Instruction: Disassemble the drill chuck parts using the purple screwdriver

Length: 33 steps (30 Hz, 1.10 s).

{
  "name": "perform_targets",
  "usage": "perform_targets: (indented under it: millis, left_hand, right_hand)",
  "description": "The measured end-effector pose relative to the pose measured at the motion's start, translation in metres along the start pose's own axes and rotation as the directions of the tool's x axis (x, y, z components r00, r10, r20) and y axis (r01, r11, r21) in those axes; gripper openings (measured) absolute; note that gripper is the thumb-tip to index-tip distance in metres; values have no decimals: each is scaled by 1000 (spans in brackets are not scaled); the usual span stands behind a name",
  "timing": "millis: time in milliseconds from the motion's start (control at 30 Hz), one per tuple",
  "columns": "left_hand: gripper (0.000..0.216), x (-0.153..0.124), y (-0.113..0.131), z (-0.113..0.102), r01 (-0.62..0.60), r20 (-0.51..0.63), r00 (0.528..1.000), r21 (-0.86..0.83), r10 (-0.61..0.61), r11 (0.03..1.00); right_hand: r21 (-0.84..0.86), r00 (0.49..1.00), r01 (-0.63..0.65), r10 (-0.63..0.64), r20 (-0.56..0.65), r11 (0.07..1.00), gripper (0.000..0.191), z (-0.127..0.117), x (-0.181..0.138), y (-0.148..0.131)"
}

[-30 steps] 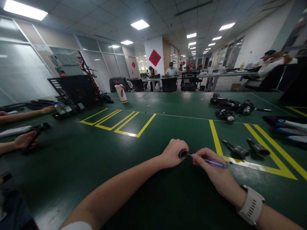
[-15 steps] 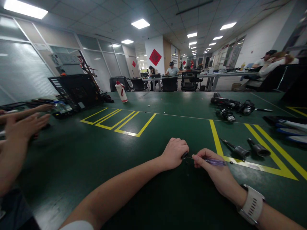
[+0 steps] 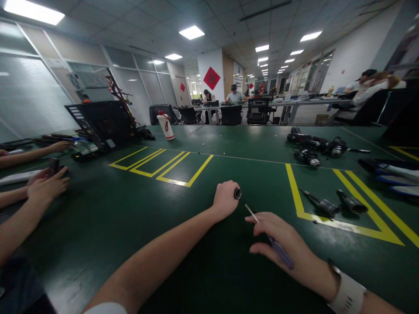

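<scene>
My left hand point(image 3: 225, 200) is wrapped round a black cylindrical part point(image 3: 237, 193); only its round, ring-like end shows beside the thumb, and the rest is hidden in the fist. Lower and to the right, my right hand point(image 3: 281, 237) holds a screwdriver point(image 3: 280, 253) with a clear purple handle and a thin metal shaft. The fingers sit loosely around it, and its tip points up and left toward the black part without touching it. A small dark piece lies on the green table point(image 3: 196, 270) behind the right fingertips, too small to name.
Two dark metal tool-like parts, one with a thin shaft point(image 3: 322, 205) and one wide-mouthed point(image 3: 353, 203), lie within yellow tape at right. Black mechanical assemblies point(image 3: 317, 146) lie behind them. A white bottle point(image 3: 166, 125) stands farther back. Another person's hands point(image 3: 49, 185) hold a dark object at left.
The screwdriver tip has come away from the black part. My left hand has shifted up and left, turning the part's end into view; my right hand has loosened and moved down.
</scene>
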<state>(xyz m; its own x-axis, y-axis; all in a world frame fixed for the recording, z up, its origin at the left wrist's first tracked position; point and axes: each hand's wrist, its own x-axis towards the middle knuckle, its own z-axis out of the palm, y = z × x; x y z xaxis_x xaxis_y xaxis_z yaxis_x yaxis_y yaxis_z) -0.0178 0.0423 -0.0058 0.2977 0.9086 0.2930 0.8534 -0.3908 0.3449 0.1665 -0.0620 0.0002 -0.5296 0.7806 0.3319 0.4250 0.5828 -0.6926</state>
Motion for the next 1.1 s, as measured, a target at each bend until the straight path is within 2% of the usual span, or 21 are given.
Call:
perform_targets:
  millis: [67,133,200,300,400,467,567,667,833,967,1100]
  left_hand:
    - [11,1,-2,1,35,-7,999,-12,-36,999]
    - [9,2,-3,2,54,-11,998,-16,-54,998]
    - [8,2,-3,2,69,-14,997,-24,-70,997]
    - [5,2,-3,3,74,-12,997,-38,-74,997]
    - [2,1,-1,2,68,-12,998,-50,-69,996]
    - [8,0,0,0,51,-26,998,-42,-53,998]
    - [19,-3,4,-2,1,-60,998,20,1,1000]
    - [24,-6,8,-5,-46,-41,998,86,50,995]
    - [26,-15,10,-10,-69,47,997,138,63,988]
    - [22,-20,10,-19,-88,141,987,110,72,990]
    - [16,-18,14,-31,-144,276,952,9,136,990]
  right_hand:
    - [-105,981,91,-71,182,990,20,3,0,-4]
    - [-158,963,103,-58,264,982,20,4,1,-2]
    - [-184,973,66,-22,230,981,18,4,4,6]
    - [-194,996,-18,35,86,981,15,1,11,22]
    - [-209,997,-78,78,-4,975,23,-1,18,33]
    - [-219,995,-97,93,-27,971,27,-1,21,37]
    - [-225,994,-106,102,-27,969,31,-1,24,39]
    - [-223,995,-98,99,-5,970,30,-1,27,37]
    - [-204,995,-72,84,51,976,12,-1,39,29]
    - [-176,994,-72,85,69,982,13,-2,42,27]
    - [-139,992,-108,117,54,984,15,-8,33,28]
